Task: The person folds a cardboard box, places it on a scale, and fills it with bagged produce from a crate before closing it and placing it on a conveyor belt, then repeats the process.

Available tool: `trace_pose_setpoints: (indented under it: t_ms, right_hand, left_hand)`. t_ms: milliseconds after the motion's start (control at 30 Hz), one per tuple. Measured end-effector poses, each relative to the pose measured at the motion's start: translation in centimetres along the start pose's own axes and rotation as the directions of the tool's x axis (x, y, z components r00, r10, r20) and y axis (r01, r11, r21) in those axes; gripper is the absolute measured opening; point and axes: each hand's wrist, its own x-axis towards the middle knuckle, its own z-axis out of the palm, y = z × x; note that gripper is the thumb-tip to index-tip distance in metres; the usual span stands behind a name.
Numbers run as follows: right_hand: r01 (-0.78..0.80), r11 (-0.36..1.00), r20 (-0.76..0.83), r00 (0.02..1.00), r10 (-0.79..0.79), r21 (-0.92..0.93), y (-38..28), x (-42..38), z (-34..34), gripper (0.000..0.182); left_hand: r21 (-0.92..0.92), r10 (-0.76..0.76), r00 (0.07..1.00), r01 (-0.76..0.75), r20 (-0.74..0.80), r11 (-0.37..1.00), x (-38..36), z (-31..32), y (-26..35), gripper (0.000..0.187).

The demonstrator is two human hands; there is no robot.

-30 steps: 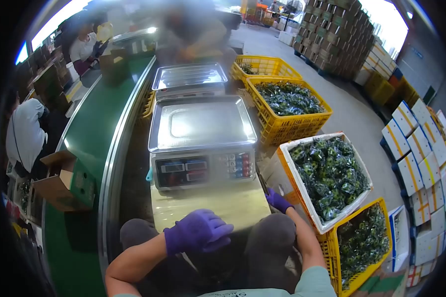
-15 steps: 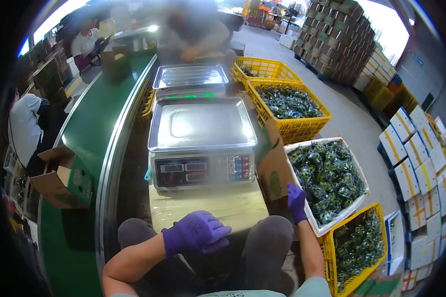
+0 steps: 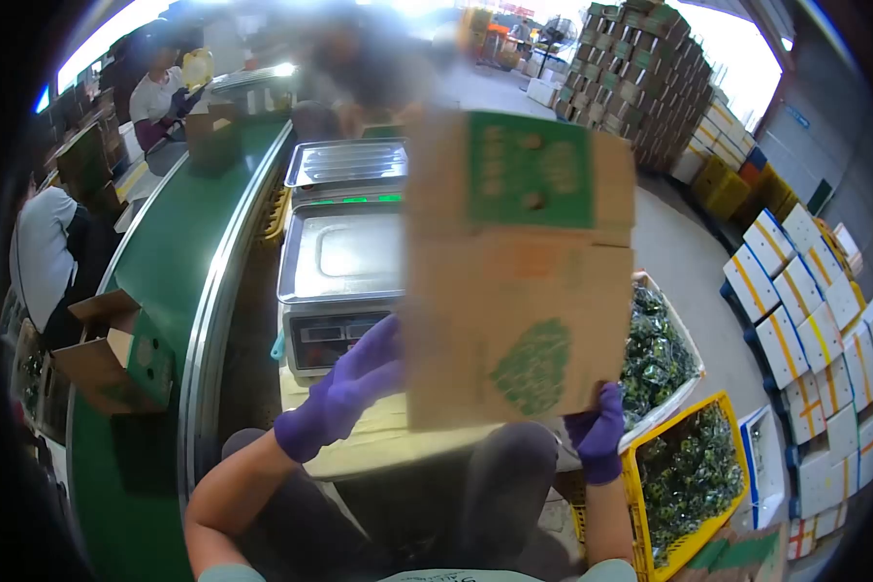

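Observation:
A flat, folded brown cardboard box (image 3: 524, 291) with green printing stands upright in front of me, over the right part of the scale. My right hand (image 3: 597, 432), in a purple glove, grips its lower right corner. At its left edge is my left hand (image 3: 344, 388), also gloved in purple; its fingertips are blurred against the cardboard, so their grip is unclear. Behind the box, the steel-topped scale (image 3: 344, 252) is partly hidden. A second scale (image 3: 349, 163) sits beyond it. Pale yellow sheeting (image 3: 335, 451) covers the surface below the near scale.
Left, a green conveyor (image 3: 199, 218) carries an open carton (image 3: 116, 354). To the right are a white foam box (image 3: 689, 388) and a yellow crate (image 3: 640, 514) of wrapped green produce. White boxes (image 3: 781, 339) are stacked far right. People (image 3: 155, 102) are beyond the conveyor and scales.
The flat cardboard has come up from beside the scale to in front of it, held by my right hand. My left hand has moved up to its left edge.

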Motion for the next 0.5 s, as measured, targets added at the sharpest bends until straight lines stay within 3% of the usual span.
trace_pose_setpoints:
  t_ms: [67, 100, 167, 200, 233, 300, 333, 367, 400, 433, 500]
  right_hand:
    - [-0.059, 0.998, 0.078, 0.995, 0.058, 0.007, 1.8, -0.1, 0.9, 0.051]
    - [-0.202, 0.904, -0.018, 0.977, 0.211, -0.378, 2.2, 0.2, 1.6, 0.045]
    - [-0.317, 0.65, -0.142, 0.941, 0.307, -0.69, 2.4, 0.9, 3.3, 0.039]
    - [-0.075, 0.676, 0.031, 0.989, 0.143, -0.733, 1.9, 1.0, 5.4, 0.047]
    - [0.167, 0.664, 0.208, 0.978, -0.019, -0.728, 1.4, 0.8, 7.5, 0.056]
    - [0.138, 0.743, 0.197, 0.98, -0.009, -0.655, 0.0, 0.7, 10.1, 0.068]
    - [0.207, 0.774, 0.26, 0.964, -0.056, -0.599, 0.4, 0.7, 11.1, 0.07]
    - [0.27, 0.799, 0.313, 0.944, -0.109, -0.537, 0.7, 0.7, 11.8, 0.073]
    - [0.293, 0.748, 0.318, 0.941, -0.116, -0.596, 1.0, 0.6, 12.9, 0.075]
    - [0.319, 0.737, 0.344, 0.931, -0.125, -0.595, 1.6, 0.8, 13.7, 0.073]
    - [0.291, 0.712, 0.277, 0.951, -0.14, -0.639, 2.9, 0.4, 15.3, 0.072]
  left_hand:
    - [0.009, -0.03, 0.992, 0.032, -0.12, 0.999, -0.9, 0.2, 0.7, 0.049]
    - [0.056, -0.022, 0.983, 0.033, -0.18, 0.998, -1.3, 0.0, 1.3, 0.036]
    - [0.241, 0.061, 0.982, -0.017, -0.177, 0.97, -3.0, 0.3, 5.1, 0.027]
    - [0.404, 0.033, 0.979, 0.052, -0.202, 0.913, -3.9, 0.3, 7.4, 0.028]
    - [0.727, -0.013, 0.991, 0.106, -0.132, 0.678, -4.6, 0.3, 10.3, 0.03]
    - [0.944, 0.116, 0.99, -0.116, 0.084, 0.31, -5.6, 1.1, 11.7, 0.034]
    - [0.948, 0.121, 0.991, -0.092, 0.058, 0.304, -5.6, 2.0, 11.8, 0.034]
    - [0.979, 0.003, 0.99, -0.138, 0.139, 0.153, -5.1, 3.4, 11.8, 0.028]
    - [0.979, -0.127, 0.971, -0.203, 0.203, 0.009, -4.9, 4.2, 11.7, 0.026]
    - [0.955, -0.101, 0.949, -0.298, 0.298, 0.018, -4.5, 3.4, 9.4, 0.023]
    - [0.957, -0.146, 0.947, -0.29, 0.285, -0.012, -3.5, 4.8, 9.0, 0.021]
